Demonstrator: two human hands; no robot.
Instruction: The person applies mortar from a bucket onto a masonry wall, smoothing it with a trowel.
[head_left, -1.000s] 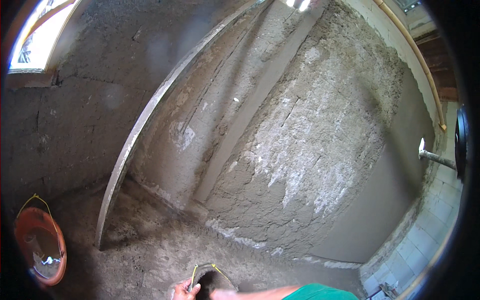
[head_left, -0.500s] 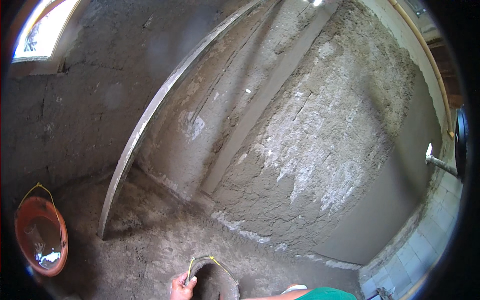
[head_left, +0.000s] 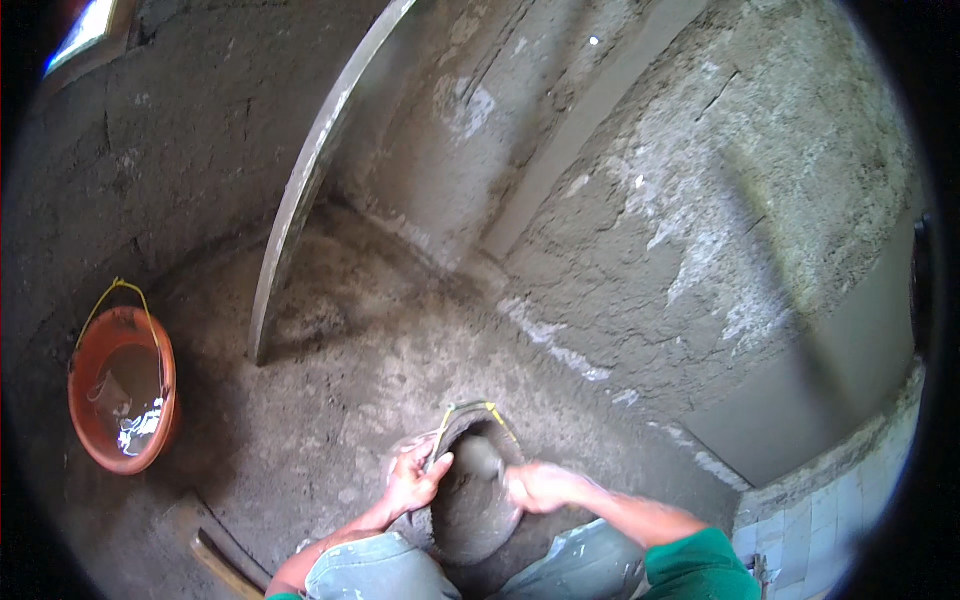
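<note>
A mortar-caked bucket (head_left: 468,548) with a yellow cord handle (head_left: 492,408) stands between my knees, wet grey mortar inside it. My left hand (head_left: 412,480) is closed on its left rim, the thumb near the cord. At the right side of the opening, my right hand (head_left: 540,487) is closed, its fingers reaching inside the rim. A lighter grey rounded shape lies in the bucket by those fingers; whether it is a tool or mortar I cannot make out. What the right hand holds is hidden.
An orange bucket (head_left: 82,415) of water stands at left. A long straightedge (head_left: 300,195) leans on the wall. A wooden-handled board (head_left: 225,562) lies at lower left. Rough and smooth plaster covers the wall (head_left: 600,270) at right, above pale tiles (head_left: 800,545).
My view has tilted down, so the bucket, my knees and both forearms show more fully. My right hand has come to the bucket's right side. The left hand stays at the rim.
</note>
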